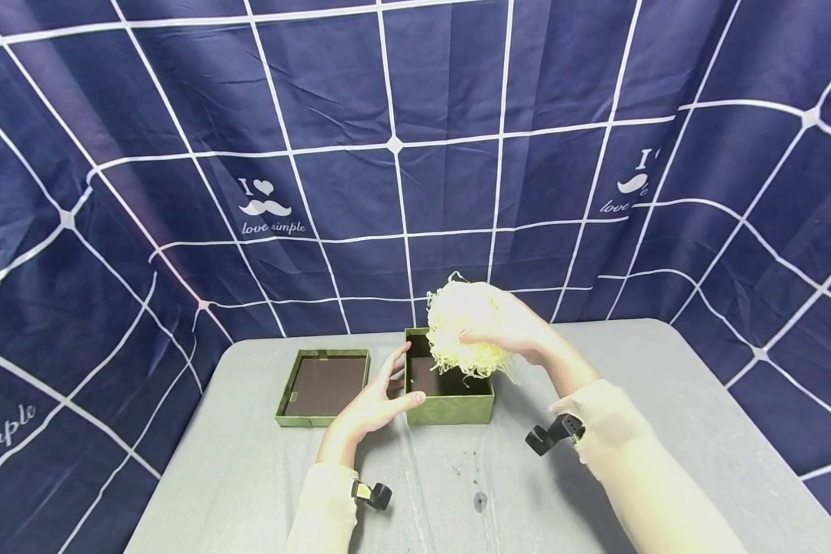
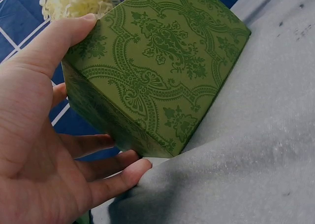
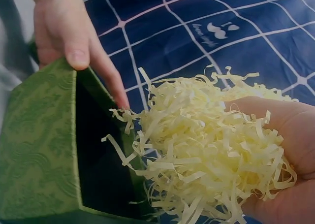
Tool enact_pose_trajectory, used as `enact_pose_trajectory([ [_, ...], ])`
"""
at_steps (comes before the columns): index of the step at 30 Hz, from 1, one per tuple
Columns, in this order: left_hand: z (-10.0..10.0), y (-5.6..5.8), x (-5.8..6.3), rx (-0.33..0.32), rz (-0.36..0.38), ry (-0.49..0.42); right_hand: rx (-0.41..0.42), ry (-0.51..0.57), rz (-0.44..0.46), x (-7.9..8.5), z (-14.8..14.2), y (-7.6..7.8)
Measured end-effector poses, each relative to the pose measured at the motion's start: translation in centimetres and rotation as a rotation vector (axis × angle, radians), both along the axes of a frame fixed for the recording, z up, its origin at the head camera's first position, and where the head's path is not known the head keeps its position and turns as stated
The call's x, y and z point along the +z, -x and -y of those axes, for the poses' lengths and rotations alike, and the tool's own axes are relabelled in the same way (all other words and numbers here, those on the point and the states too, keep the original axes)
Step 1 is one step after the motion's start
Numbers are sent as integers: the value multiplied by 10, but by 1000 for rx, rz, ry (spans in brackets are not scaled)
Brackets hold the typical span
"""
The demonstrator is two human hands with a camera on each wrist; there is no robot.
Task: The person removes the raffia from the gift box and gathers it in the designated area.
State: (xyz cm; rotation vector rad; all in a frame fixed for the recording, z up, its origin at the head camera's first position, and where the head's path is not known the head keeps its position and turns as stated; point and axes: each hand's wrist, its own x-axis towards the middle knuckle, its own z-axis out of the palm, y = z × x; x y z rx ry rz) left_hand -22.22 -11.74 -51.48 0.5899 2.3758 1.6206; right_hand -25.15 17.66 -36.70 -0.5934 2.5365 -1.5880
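A green patterned box (image 1: 450, 410) stands without its lid on the table, its dark inside partly covered from above. My left hand (image 1: 372, 404) grips its near left corner, the thumb (image 2: 74, 31) at the rim and the other fingers spread along the left side. Above the box's right part, my right hand (image 1: 508, 319) holds a loose bundle of pale yellow shredded paper (image 3: 211, 150). Several strands hang down from the bundle, toward the box opening in the right wrist view. The fingers of that hand are partly hidden by the paper.
To the left of the box lies its shallow green lid (image 1: 328, 385), brown inside facing up. The grey table (image 1: 665, 431) has a few dark stains near its front. A dark blue curtain (image 1: 450, 185) with white lines closes off the back and sides.
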Motion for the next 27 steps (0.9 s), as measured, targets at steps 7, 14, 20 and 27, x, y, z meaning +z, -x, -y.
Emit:
enact_pose_trajectory([
  [7,1,0,-1,-3,-1,0,-8,45,6,10,-12,0],
  [14,1,-1,0,7,9,-4,-18,29,-27,16,-28,2],
  [20,2,-1,3,11,15,-7,-45,28,-28,23,-43,3],
  [27,1,-1,4,7,36,-18,-90,-12,-30,26,-68,3],
])
